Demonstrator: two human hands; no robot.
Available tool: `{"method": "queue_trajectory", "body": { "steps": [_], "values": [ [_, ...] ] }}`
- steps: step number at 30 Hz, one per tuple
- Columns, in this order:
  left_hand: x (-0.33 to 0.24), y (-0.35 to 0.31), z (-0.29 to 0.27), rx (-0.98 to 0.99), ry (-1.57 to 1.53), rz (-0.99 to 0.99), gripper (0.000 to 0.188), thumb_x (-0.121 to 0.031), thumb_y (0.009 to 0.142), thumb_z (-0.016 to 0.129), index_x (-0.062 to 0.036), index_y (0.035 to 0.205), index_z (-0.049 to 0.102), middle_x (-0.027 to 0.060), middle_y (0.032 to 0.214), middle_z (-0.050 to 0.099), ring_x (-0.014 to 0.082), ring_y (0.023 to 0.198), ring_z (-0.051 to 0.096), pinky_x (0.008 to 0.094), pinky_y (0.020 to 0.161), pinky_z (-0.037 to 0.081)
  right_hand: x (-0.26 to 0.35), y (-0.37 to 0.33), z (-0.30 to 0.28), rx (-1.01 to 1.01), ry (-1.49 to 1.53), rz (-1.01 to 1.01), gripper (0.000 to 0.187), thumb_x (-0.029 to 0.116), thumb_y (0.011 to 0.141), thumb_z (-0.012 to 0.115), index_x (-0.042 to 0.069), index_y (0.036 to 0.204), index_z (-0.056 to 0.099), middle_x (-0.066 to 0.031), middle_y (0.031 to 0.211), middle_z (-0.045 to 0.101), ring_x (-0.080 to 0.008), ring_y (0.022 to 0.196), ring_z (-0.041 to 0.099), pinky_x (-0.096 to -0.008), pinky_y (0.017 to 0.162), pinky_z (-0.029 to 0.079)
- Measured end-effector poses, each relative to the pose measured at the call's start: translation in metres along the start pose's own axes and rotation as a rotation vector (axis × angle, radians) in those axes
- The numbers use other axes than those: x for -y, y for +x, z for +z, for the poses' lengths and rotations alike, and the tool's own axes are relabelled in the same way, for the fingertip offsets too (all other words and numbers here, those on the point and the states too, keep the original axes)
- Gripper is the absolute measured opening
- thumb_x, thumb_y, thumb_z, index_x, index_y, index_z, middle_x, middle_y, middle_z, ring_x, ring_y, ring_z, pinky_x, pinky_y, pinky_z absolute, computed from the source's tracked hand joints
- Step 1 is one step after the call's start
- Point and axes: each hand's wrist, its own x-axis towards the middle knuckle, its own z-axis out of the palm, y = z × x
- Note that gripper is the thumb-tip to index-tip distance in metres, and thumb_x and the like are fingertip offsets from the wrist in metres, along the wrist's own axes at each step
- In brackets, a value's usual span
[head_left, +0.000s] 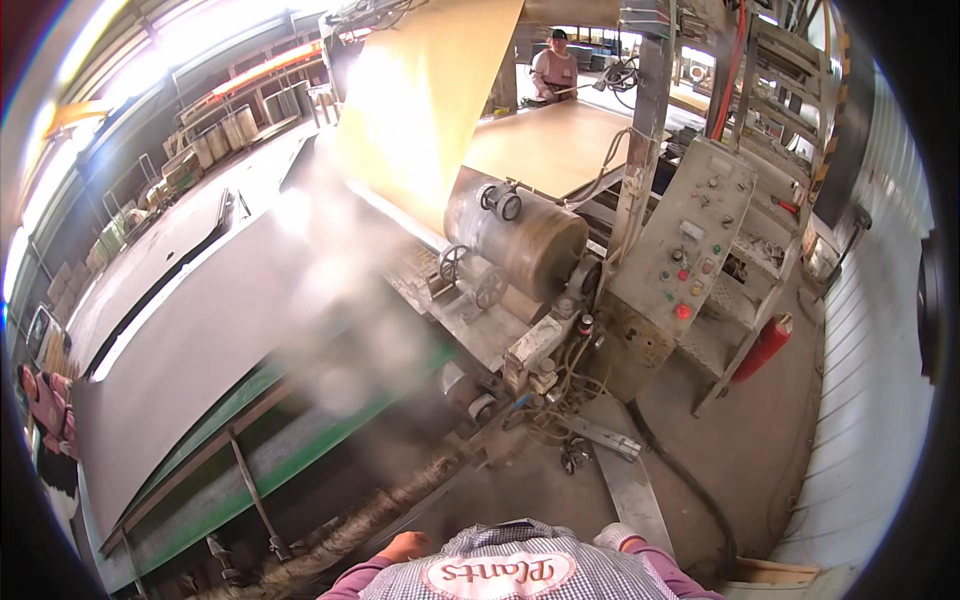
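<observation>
Checked cloth of the person's own apron point(505, 570) filled the near edge of the view, with pink sleeves on either side of it. Just left of the apron the left hand point(405, 546) showed as a bare knuckled shape held low against the body, touching nothing visible; whether its fingers were clenched or released could not be told, since only the back of the hand appeared. The right hand point(615, 537) seemed to wear a pale glove and also sat close to the waist, apart from any object, its fingers hidden, so their state could not be told either. Both forearms were drawn in tight rather than reaching out. Nearest to the hands lay a rough wrapped pipe point(360, 525) running along the floor toward the left, and a flat metal strip point(625, 490) on the concrete just ahead of the right hand. Farther off, steam drifted over a long grey conveyor bed point(200, 340) with a green frame, and a wide tan sheet point(430, 100) came down to a large steel roller point(525, 235). A grey control box point(685, 245) with coloured buttons stood to the right, a red extinguisher point(765, 345) beside it. As a judgement, the sheet looked partway through the machine, with neither hand yet on it. 1 other person point(553, 70) stood at the far end.
</observation>
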Motion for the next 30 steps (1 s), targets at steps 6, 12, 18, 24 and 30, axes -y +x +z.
{"method": "queue_trajectory", "body": {
  "steps": [6, 12, 18, 24, 30],
  "values": [
    [0.023, 0.001, 0.017, -0.075, -0.148, -0.01, 0.048, -0.03, 0.068, 0.068, -0.0109, 0.112, 0.066, 0.0166, 0.107, 0.066, 0.0287, 0.103, 0.063, 0.0348, 0.089, 0.048, -0.005, 0.019, -0.002, 0.035, -0.135, -0.051, 0.035, 0.035, 0.071, 0.055, 0.009, 0.087, 0.072, -0.0197, 0.097, 0.067, -0.0338, 0.094, 0.064, -0.0417, 0.079, 0.05],
    [-0.064, -0.011, -0.029, -0.014, -0.142, 0.073, 0.039, -0.015, 0.072, 0.063, -0.0044, 0.109, 0.066, 0.0171, 0.11, 0.065, 0.0325, 0.104, 0.061, 0.0369, 0.092, 0.047, -0.165, 0.084, 0.076, -0.1, 0.093, 0.003, 0.038, 0.041, 0.087, 0.051, 0.014, 0.108, 0.069, -0.0147, 0.112, 0.065, -0.032, 0.108, 0.06, -0.0393, 0.087, 0.049],
    [-0.028, -0.026, -0.007, -0.072, -0.219, 0.11, 0.046, -0.025, 0.07, 0.067, -0.0035, 0.11, 0.065, 0.0141, 0.108, 0.066, 0.0289, 0.098, 0.064, 0.0352, 0.087, 0.049, -0.003, 0.001, 0.006, -0.002, -0.031, 0.143, 0.043, 0.042, 0.081, 0.048, 0.013, 0.105, 0.069, -0.0159, 0.116, 0.061, -0.0335, 0.11, 0.057, -0.0397, 0.091, 0.047],
    [-0.031, -0.048, -0.006, -0.102, -0.234, -0.088, 0.048, -0.024, 0.067, 0.071, -0.0127, 0.114, 0.066, 0.0124, 0.108, 0.067, 0.0266, 0.099, 0.065, 0.0353, 0.088, 0.049, 0.052, -0.05, -0.054, -0.043, 0.142, 0.136, 0.038, 0.038, 0.075, 0.051, 0.008, 0.089, 0.071, -0.0181, 0.097, 0.067, -0.0333, 0.094, 0.064, -0.0417, 0.078, 0.051],
    [-0.046, -0.025, -0.015, -0.098, -0.393, 0.068, 0.052, -0.016, 0.065, 0.063, -0.0044, 0.115, 0.062, 0.0188, 0.106, 0.065, 0.0332, 0.099, 0.063, 0.0391, 0.087, 0.048, 0.016, -0.04, -0.045, -0.085, 0.114, 0.09, 0.028, 0.028, 0.073, 0.054, 0.007, 0.075, 0.072, -0.0184, 0.084, 0.068, -0.0331, 0.084, 0.065, -0.0432, 0.074, 0.051]
  ]
}}
